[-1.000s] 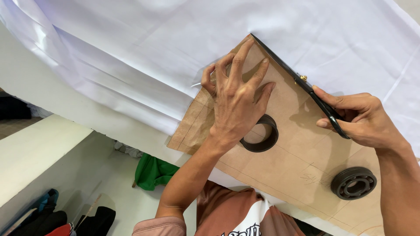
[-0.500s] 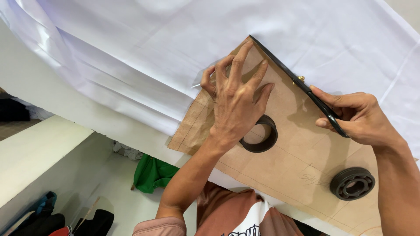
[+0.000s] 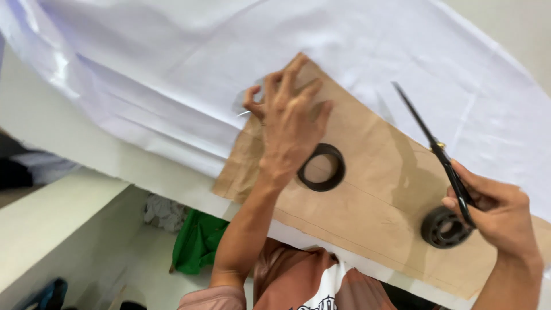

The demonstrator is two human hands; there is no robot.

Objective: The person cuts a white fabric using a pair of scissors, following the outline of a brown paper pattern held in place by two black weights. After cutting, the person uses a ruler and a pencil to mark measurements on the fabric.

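- Closest to me, my right hand (image 3: 498, 215) is closed around the handles of black scissors (image 3: 437, 150); their blades look shut and point away, lifted off the brown paper pattern (image 3: 373, 189) near its far long edge.
- Just beside that hand, on the paper pattern, sits a black ring (image 3: 443, 227) with a ribbed inside.
- Toward the middle of the pattern lies a second, plainer black ring (image 3: 321, 167), flat on the paper.
- My left hand (image 3: 290, 133) rests touching that ring's side, fingers spread open and pressed flat on the pattern, gripping nothing.
- The pattern lies on white cloth (image 3: 172, 74), which stretches beyond it on the far side and drapes over the table edge.
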